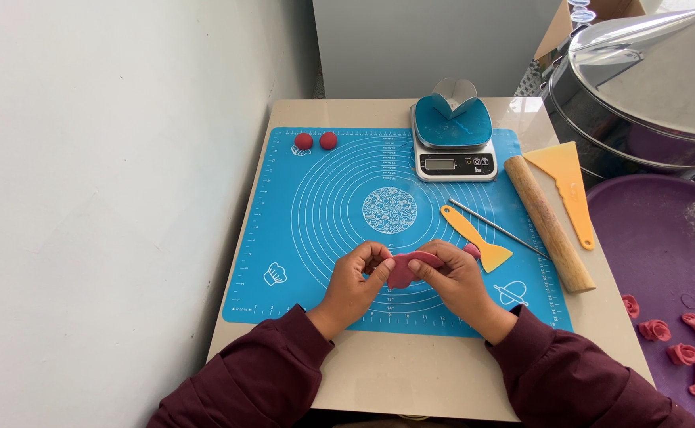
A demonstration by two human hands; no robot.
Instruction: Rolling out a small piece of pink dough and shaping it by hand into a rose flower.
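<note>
A beige bench is set against a white wall (corner position) and covered by a blue mat. A pink dough piece is pinched over the mat by the left hand and right hand.

pink dough piece, flattened, folded, pinched between both hands above mat

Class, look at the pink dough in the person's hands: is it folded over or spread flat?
Folded. The pink dough arches into a half-moon, pinched between the left hand and right hand above the blue mat.
</note>
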